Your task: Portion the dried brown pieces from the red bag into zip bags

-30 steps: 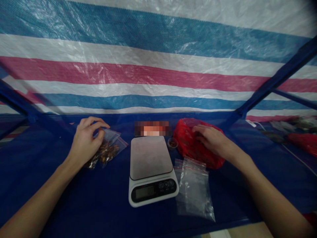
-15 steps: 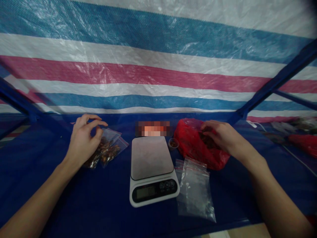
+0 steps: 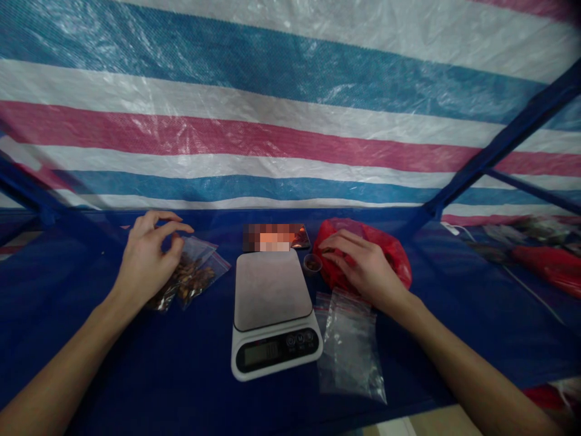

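**Crowded right of centre: knocks and spills are the likely trouble**

The right hand (image 3: pixel 358 260) is over the red bag (image 3: pixel 402 263), right of centre in the frame, its fingers curved and drawn close together; whether they pinch anything I cannot tell. Just beside the fingertips stands the small cup (image 3: pixel 313 263) with dark bits inside. A low sweep toward the middle of the frame could tip it, since it looks light and stands in a narrow gap between the red bag and the scale (image 3: pixel 273 290).

The empty zip bags (image 3: pixel 351 351) lie at lower right, below that hand, their top edges near its heel. A dragging wrist could slide or scatter them, being thin and slick.

At centre left, the left hand (image 3: pixel 152 257) is curled with a gap between thumb and forefinger, nothing visible in it. It is at the filled zip bags (image 3: pixel 197 278); contact is unclear. Were one unsealed, pressing on it could push brown pieces out; the seals are too small to judge. The scale's display is too faint to read surely, so a misreading is possible.
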The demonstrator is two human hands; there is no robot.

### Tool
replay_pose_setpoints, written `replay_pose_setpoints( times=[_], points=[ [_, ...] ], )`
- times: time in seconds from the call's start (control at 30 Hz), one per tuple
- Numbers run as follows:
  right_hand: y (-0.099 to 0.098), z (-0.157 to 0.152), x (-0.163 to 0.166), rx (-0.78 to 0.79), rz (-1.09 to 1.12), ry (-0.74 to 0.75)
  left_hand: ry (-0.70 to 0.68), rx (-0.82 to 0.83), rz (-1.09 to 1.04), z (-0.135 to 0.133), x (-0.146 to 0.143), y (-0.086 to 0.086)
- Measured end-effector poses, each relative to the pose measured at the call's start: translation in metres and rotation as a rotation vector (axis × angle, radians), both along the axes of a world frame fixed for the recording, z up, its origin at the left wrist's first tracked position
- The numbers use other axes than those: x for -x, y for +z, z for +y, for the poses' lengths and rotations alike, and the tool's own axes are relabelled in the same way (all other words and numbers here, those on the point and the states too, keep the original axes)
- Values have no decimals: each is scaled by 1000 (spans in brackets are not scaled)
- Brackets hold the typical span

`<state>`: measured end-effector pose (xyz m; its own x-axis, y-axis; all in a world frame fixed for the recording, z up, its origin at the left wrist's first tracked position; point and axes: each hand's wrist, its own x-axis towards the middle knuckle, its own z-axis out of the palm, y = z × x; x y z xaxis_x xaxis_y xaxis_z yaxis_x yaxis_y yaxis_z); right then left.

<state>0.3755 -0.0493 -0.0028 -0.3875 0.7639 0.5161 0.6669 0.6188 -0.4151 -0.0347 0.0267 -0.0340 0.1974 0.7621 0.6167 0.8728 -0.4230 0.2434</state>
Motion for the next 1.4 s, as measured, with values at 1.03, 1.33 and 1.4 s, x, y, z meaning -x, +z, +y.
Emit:
replay_pose_setpoints(
  times=[1.03,1.33,1.4],
  points=[
    [3,18,-65,92,-106,-251,-8,33,-26,-1,-1,2],
    [-27,41,-106,350,-403,-97,-24,24,-35,-1,-2,0],
    [-27,40,-103,349,-419,-121,-29,38,-41,-1,-2,0]
  ],
)
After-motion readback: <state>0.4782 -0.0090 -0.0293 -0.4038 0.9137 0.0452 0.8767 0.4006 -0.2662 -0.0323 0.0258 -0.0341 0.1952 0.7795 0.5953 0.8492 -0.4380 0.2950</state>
